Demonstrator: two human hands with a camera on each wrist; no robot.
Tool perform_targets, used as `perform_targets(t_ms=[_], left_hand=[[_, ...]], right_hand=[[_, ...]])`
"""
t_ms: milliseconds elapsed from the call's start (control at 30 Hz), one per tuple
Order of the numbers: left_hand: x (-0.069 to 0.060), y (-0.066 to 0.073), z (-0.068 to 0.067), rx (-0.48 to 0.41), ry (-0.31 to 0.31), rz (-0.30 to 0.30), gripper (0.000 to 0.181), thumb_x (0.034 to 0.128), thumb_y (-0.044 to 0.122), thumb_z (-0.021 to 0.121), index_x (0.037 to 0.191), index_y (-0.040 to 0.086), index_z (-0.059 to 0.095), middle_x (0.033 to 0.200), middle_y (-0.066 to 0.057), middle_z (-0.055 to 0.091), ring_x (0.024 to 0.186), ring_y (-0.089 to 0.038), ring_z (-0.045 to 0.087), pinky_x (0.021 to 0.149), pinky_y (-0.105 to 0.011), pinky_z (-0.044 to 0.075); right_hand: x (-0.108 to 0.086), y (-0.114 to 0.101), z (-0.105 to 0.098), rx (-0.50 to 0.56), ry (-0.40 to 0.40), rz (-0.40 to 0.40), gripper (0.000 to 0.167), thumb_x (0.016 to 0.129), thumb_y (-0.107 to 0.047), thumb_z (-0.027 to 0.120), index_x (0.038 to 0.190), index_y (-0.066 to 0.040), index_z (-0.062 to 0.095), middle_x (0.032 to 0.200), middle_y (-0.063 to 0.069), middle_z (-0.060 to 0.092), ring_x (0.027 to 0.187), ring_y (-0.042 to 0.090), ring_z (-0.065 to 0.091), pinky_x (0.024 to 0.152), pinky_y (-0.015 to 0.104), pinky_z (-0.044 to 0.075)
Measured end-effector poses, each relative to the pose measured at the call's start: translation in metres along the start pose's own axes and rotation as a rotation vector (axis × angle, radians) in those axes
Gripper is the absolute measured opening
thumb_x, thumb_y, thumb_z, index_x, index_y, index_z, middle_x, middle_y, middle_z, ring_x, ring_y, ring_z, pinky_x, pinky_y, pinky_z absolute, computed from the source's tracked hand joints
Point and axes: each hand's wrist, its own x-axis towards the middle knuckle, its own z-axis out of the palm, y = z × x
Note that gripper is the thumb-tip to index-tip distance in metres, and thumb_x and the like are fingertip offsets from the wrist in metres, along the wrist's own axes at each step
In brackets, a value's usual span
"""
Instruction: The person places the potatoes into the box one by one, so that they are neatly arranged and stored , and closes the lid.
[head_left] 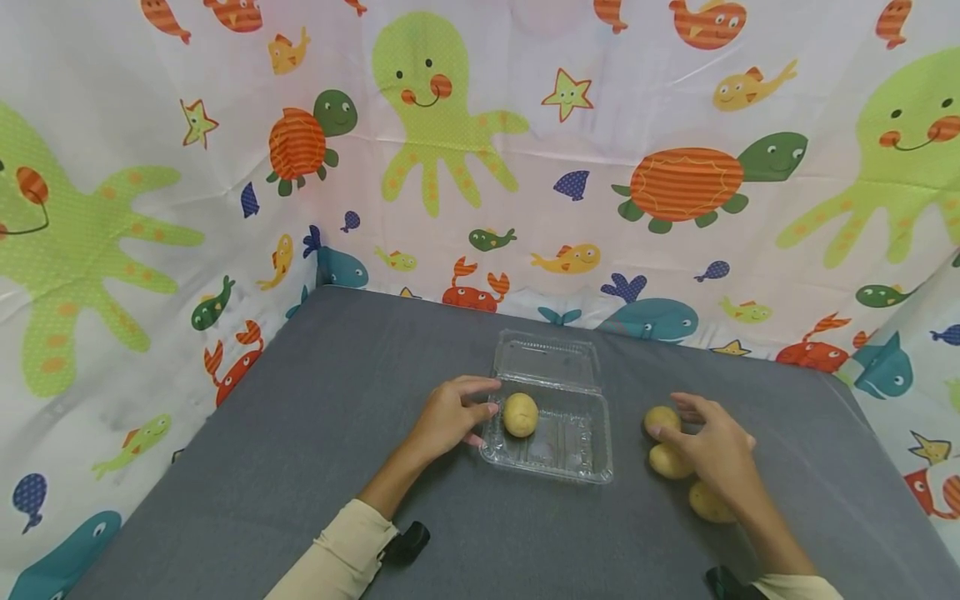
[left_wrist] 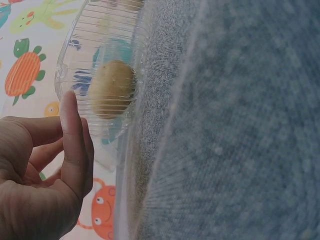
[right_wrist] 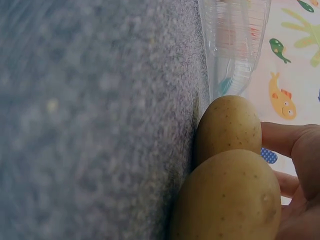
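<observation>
A clear plastic container [head_left: 555, 477] lies with its lid [head_left: 546, 358] folded back; one potato [head_left: 521, 415] sits at its left end. My left hand [head_left: 450, 417] is at the container's left edge, fingers relaxed, a fingertip against the wall in the left wrist view [left_wrist: 60, 160]. To the right of the container are three potatoes: a far one [head_left: 662, 419], a middle one [head_left: 670, 461] and a near one [head_left: 711, 503]. Around the far potato, my right hand [head_left: 716, 446] has its thumb and fingers spread; whether they touch it is unclear. The right wrist view shows two potatoes close together.
A grey cloth [head_left: 337, 400] covers the table. Behind it and at both sides hangs a white curtain [head_left: 480, 108] printed with sea animals. Black straps with devices are on both wrists.
</observation>
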Motion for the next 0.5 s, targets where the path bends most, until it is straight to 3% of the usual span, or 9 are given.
perform_targets(t_ms=[233,500], left_hand=[[0.0002,0.0009,0.0002,0.006,0.002,-0.006,0.039,0.0998,0.007,0.075,0.138,0.007,0.071,0.146,-0.009,0.062,0.074,-0.018,0.070,0.055,-0.037,0.067],[0.0004,0.0006,0.0001,0.003,0.005,0.000,0.038,0.1000,0.008,0.074,0.138,0.007,0.071,0.146,-0.010,0.062,0.076,-0.017,0.070,0.055,-0.036,0.066]], right_hand=[[0.0014,-0.0007,0.0008,-0.010,-0.054,0.036,0.069,0.094,-0.047,0.081,0.144,-0.003,0.062,0.137,0.030,0.063,0.122,0.049,0.062,0.090,0.066,0.031],[0.0043,-0.0011,0.0031,-0.024,-0.067,0.039,0.059,0.095,-0.037,0.081,0.140,-0.002,0.066,0.136,0.032,0.062,0.119,0.049,0.062,0.087,0.063,0.032]])
